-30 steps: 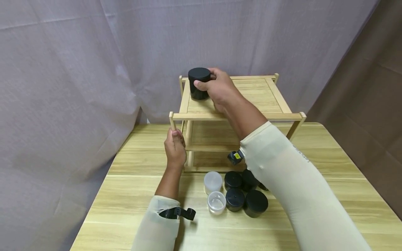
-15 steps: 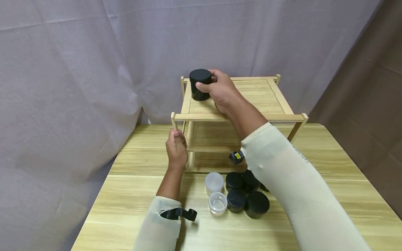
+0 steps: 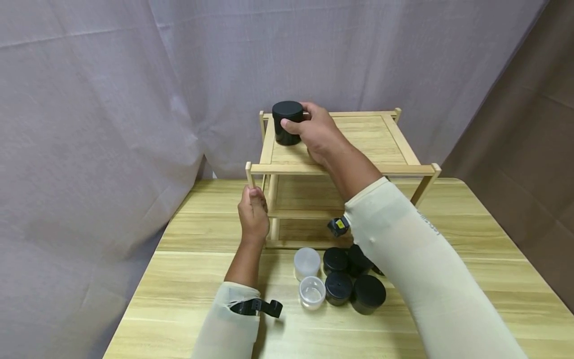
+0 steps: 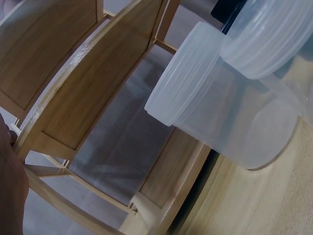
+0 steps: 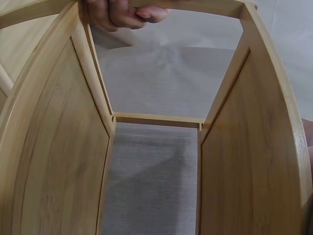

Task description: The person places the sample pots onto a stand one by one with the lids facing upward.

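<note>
A three-tier wooden rack [image 3: 344, 169] stands at the back of the table. My left hand [image 3: 253, 214] grips its front left post, just below the top shelf; in the right wrist view, fingers [image 5: 122, 13] wrap round that wood. At the left end of the top shelf is an upright black lidded jar [image 3: 287, 124]. My right hand [image 3: 320, 133] holds this jar from its right side, thumb across the front and the other fingers behind, mostly hidden. The jar's base is right at the shelf surface [image 3: 358, 134].
Before the rack stand several black lidded jars [image 3: 368, 294], partly behind the right sleeve [image 3: 403, 259]. Left of them are a frosted lidded jar [image 3: 307, 263] and a clear tub [image 3: 312, 292]. The left wrist view shows the frosted jar [image 4: 210, 98] close up. Grey cloth [image 3: 134, 99] hangs behind.
The whole head view has shifted slightly down and right. Both hands keep the same hold, and the black jar stays at the same spot over the rack's top shelf.
</note>
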The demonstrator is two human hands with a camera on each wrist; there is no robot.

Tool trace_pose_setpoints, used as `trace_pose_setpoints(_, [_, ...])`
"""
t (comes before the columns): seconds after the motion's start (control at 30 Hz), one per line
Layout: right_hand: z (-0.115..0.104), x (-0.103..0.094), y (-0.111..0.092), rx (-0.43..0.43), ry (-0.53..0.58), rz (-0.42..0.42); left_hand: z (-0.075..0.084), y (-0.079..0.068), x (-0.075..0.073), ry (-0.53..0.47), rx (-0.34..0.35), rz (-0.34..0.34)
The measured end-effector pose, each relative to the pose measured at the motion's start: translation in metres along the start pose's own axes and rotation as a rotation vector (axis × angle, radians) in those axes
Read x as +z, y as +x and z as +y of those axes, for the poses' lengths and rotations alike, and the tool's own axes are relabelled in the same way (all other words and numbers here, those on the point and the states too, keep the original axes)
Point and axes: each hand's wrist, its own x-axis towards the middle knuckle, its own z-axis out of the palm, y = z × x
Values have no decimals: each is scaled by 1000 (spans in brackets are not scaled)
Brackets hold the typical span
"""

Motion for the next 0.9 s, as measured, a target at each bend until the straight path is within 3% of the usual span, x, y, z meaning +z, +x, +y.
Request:
trace_pose_setpoints(0.63, [0, 0, 3, 4, -8, 0, -1, 3, 1, -21, -12, -2])
trace_pose_setpoints(0.9, [3, 1, 1, -43, 31, 2, -2, 4, 0, -10, 6, 0])
